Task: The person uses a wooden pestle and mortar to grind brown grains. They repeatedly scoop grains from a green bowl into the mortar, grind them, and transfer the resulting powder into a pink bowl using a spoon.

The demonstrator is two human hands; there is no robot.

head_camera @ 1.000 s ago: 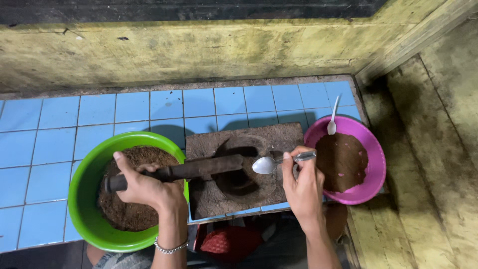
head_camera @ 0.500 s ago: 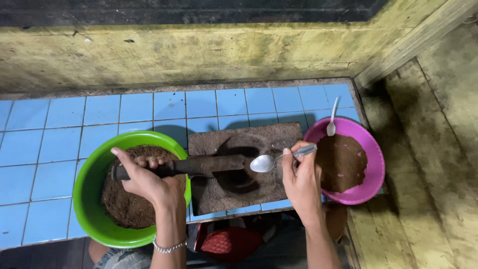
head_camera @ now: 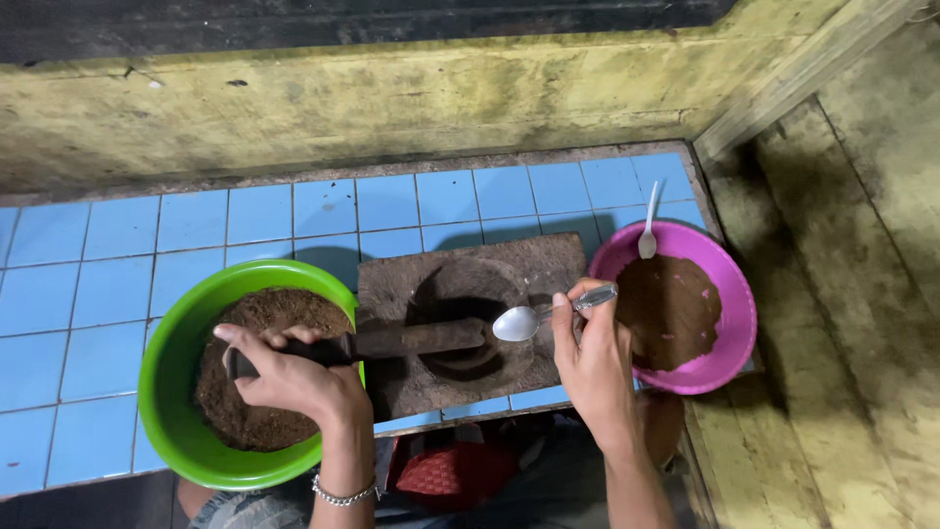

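Left hand [head_camera: 294, 377] of mine is clamped around the dark handle of a pestle [head_camera: 411, 340], which lies across the hollow of the stone block [head_camera: 460, 323], over the green bowl [head_camera: 166, 382] of brown powder. My right hand [head_camera: 592, 367] pinches a metal spoon [head_camera: 534, 318] beside the pink bowl [head_camera: 729, 323].

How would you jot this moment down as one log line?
left hand: grips dark pestle handle over green plastic bowl | right hand: holds metal spoon over stone mortar | pink bowl: brown paste
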